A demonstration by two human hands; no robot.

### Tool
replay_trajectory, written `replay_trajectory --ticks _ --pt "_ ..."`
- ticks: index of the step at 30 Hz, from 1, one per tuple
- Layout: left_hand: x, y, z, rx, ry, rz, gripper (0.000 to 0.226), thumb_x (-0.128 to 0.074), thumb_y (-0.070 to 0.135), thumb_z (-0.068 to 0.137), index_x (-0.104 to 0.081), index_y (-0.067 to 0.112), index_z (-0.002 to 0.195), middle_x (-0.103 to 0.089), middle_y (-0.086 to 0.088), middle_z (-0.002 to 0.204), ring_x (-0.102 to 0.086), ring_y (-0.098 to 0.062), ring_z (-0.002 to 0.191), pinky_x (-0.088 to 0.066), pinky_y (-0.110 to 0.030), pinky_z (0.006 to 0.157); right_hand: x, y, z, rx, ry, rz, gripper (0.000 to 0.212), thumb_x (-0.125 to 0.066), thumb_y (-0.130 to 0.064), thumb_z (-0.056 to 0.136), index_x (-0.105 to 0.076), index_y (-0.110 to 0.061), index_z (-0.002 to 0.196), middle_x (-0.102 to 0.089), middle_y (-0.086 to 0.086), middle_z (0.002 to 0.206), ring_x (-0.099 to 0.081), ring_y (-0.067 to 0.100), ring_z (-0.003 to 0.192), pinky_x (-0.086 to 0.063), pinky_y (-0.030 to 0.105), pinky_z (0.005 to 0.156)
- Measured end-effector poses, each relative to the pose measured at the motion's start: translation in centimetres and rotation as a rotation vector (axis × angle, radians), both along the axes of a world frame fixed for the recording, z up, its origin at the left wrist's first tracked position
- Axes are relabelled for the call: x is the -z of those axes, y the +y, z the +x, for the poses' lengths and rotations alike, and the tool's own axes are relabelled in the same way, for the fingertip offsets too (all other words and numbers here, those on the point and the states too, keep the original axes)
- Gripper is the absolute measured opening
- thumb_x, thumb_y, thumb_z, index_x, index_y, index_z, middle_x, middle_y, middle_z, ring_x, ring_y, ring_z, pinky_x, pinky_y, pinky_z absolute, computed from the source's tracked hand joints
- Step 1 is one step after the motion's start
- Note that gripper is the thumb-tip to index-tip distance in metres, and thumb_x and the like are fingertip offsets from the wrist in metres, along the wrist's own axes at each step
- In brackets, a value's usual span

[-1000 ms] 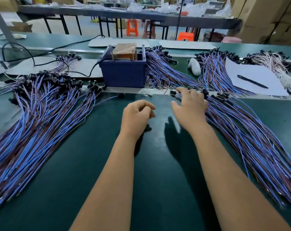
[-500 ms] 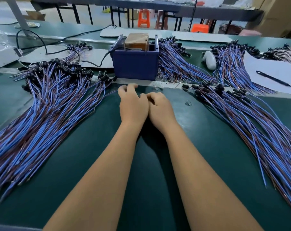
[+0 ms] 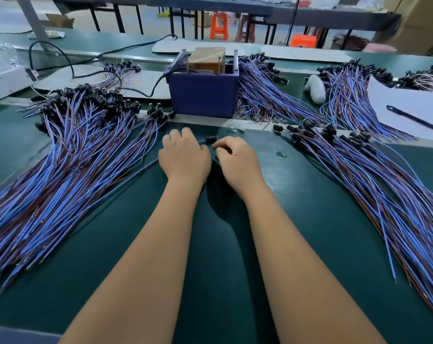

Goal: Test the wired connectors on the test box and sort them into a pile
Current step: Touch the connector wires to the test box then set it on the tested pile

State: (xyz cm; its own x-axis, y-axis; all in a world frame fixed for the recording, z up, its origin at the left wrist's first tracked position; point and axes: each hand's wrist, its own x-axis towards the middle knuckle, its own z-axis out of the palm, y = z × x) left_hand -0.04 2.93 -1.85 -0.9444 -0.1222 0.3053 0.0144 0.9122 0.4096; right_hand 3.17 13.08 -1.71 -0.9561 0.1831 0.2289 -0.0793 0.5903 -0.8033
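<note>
Both hands lie close together on the smooth dark-green table (image 3: 309, 219). The left hand (image 3: 184, 156) curls its fingers round one thin blue-and-brown wire (image 3: 141, 167) ending in a small black cylindrical plug (image 3: 211, 139); the right hand (image 3: 237, 160) has fingers curled beside that plug, though contact cannot be made out. Two big fanned heaps flank them: left pile (image 3: 61, 170), right pile (image 3: 384, 194). A square blue plastic box (image 3: 203, 95) holds one brown block (image 3: 205, 57). One black pen (image 3: 413, 117) lies on one white sheet (image 3: 409, 100).

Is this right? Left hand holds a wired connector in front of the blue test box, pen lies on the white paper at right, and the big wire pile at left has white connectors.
Nearly. The head view shows the pile at left ends in black connectors, not white. The left hand does hold a wired connector in front of the blue test box, and the pen lies on the white paper.
</note>
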Motion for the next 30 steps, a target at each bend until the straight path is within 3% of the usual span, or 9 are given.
replay_trajectory --ticks 3,6,9,11,15,20,24,28,30 --pt "0.2 0.2 0.3 0.015 0.040 -0.023 0.036 -0.043 0.032 0.096 -0.065 0.011 0.114 -0.056 -0.011 0.119 -0.045 -0.029 0.113 -0.031 -0.035 0.076 0.1 0.1 0.0 -0.001 0.010 -0.039 0.023 -0.049 -0.009 0.092 -0.069 -0.014 0.102 -0.066 0.003 0.108 -0.056 0.020 0.105 -0.044 0.033 0.095" --pt "0.3 0.2 0.5 0.047 0.068 0.026 0.037 -0.041 0.028 0.096 -0.070 0.006 0.106 -0.054 -0.011 0.111 -0.043 -0.027 0.106 -0.027 -0.030 0.077 0.0 0.2 0.2 0.056 0.033 -0.242 0.020 -0.049 -0.007 0.091 -0.064 -0.017 0.099 -0.063 -0.005 0.090 -0.057 0.012 0.086 -0.044 0.015 0.072" --pt "0.1 0.1 1.0 0.081 0.137 0.184 0.032 -0.045 0.020 0.094 -0.066 0.001 0.078 -0.052 -0.009 0.099 -0.042 -0.023 0.095 -0.029 -0.031 0.071 -0.1 0.6 0.2 0.153 0.074 -0.470 0.019 -0.049 -0.006 0.091 -0.060 -0.020 0.096 -0.063 -0.001 0.088 -0.056 0.011 0.079 -0.045 0.018 0.071" --pt "-0.2 0.0 1.4 0.123 0.224 0.422 0.031 -0.050 0.014 0.091 -0.062 -0.002 0.068 -0.056 -0.009 0.093 -0.051 -0.025 0.092 -0.037 -0.034 0.070 -0.3 0.8 0.3 0.187 0.089 -0.551 0.019 -0.048 -0.007 0.093 -0.058 -0.023 0.094 -0.062 -0.003 0.087 -0.057 0.009 0.077 -0.046 0.017 0.070" --pt "-1.1 -0.3 2.2 0.158 0.242 1.090 0.026 -0.053 0.013 0.084 -0.073 0.014 0.068 -0.065 0.001 0.091 -0.057 -0.002 0.075 -0.042 -0.012 0.065 -0.5 1.0 0.2 0.218 0.081 -0.682 0.014 -0.045 -0.014 0.098 -0.058 -0.018 0.100 -0.056 -0.005 0.081 -0.053 0.007 0.062 -0.044 0.016 0.060" --pt "-1.3 -0.4 1.6 0.176 0.109 1.630 0.030 -0.056 0.009 0.080 -0.075 0.019 0.059 -0.070 0.002 0.071 -0.064 -0.007 0.073 -0.052 -0.019 0.077 -0.8 0.7 0.4 0.077 0.035 -0.642 0.019 -0.044 -0.019 0.101 -0.061 -0.021 0.109 -0.056 -0.010 0.088 -0.050 0.009 0.067 -0.042 0.013 0.060" --pt "-1.2 -0.4 1.1 0.175 0.044 1.720 0.032 -0.054 0.003 0.083 -0.072 0.011 0.059 -0.068 -0.001 0.066 -0.064 -0.010 0.069 -0.052 -0.019 0.071 -0.7 0.3 0.8 -0.141 0.024 -0.518 0.027 -0.048 -0.011 0.099 -0.061 -0.024 0.118 -0.058 0.000 0.092 -0.051 0.007 0.068 -0.043 0.011 0.059" --pt "-1.1 -0.2 0.8 0.152 -0.032 1.673 0.028 -0.051 0.003 0.083 -0.064 0.007 0.058 -0.061 -0.007 0.067 -0.059 -0.020 0.068 -0.051 -0.027 0.075 -1.0 0.5 1.2 -0.292 0.095 -0.584 0.026 -0.062 0.001 0.089 -0.072 -0.020 0.102 -0.064 -0.016 0.074 -0.054 0.003 0.069 -0.046 0.014 0.063" --pt "-1.2 -0.2 0.8 0.160 -0.045 1.692 0.025 -0.049 0.004 0.084 -0.058 0.006 0.061 -0.058 -0.007 0.062 -0.057 -0.023 0.065 -0.050 -0.031 0.072 -1.0 0.4 1.5 -0.343 0.089 -0.554 0.010 -0.070 -0.004 0.085 -0.075 -0.013 0.089 -0.066 -0.011 0.071 -0.055 0.002 0.066 -0.045 0.015 0.064"
